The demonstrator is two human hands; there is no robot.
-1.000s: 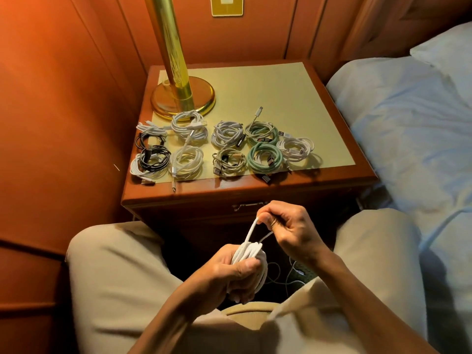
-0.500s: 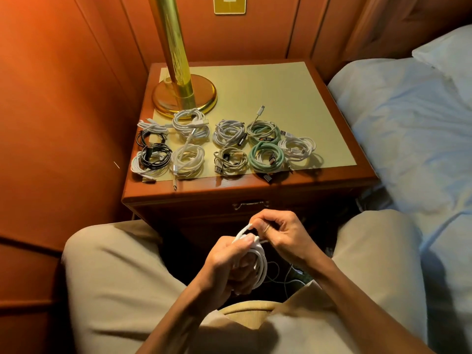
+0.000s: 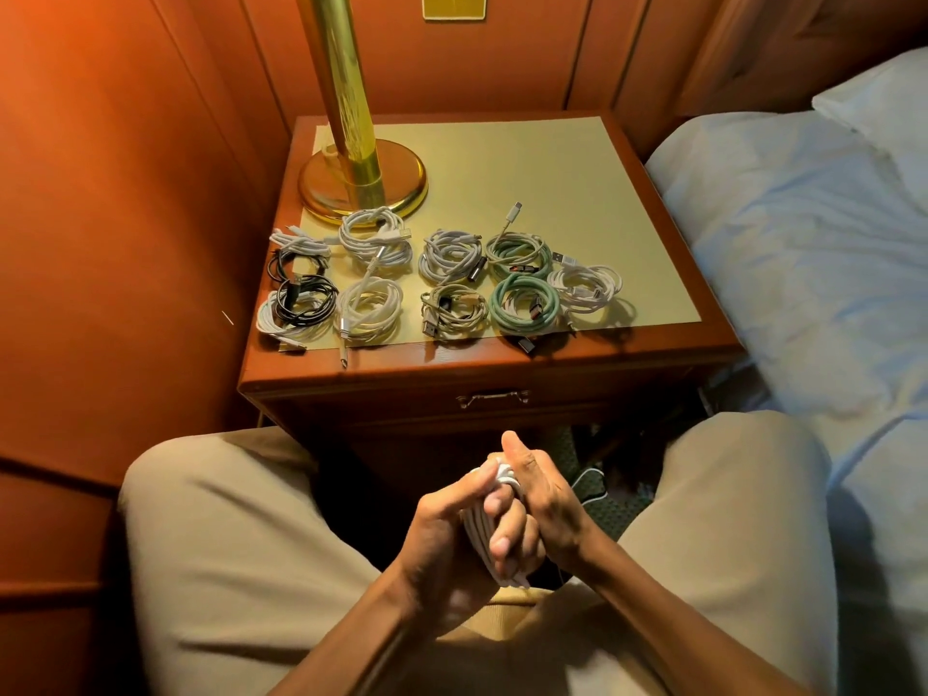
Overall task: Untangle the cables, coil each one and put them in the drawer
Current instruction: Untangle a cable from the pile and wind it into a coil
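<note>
1. A wooden counter (image 3: pixel 653 339) with a pale green inlaid top stands against red wood panelling; its drawer (image 3: pixel 492 398), brass handle at 12 o'clock from the hands, is closed. A bed (image 3: pixel 803 253) with white sheets lies at 3 o'clock.
2. A polished brass lamp base (image 3: pixel 361 180) sits at the counter's 10 o'clock; about ten round coiled cables (image 3: pixel 452 281), white, black and sage green, line its front.
3. The left hand (image 3: pixel 452 524) grips a white cable bundle (image 3: pixel 484 542); the right hand (image 3: pixel 542 499) curls round its top, thumb up.
</note>
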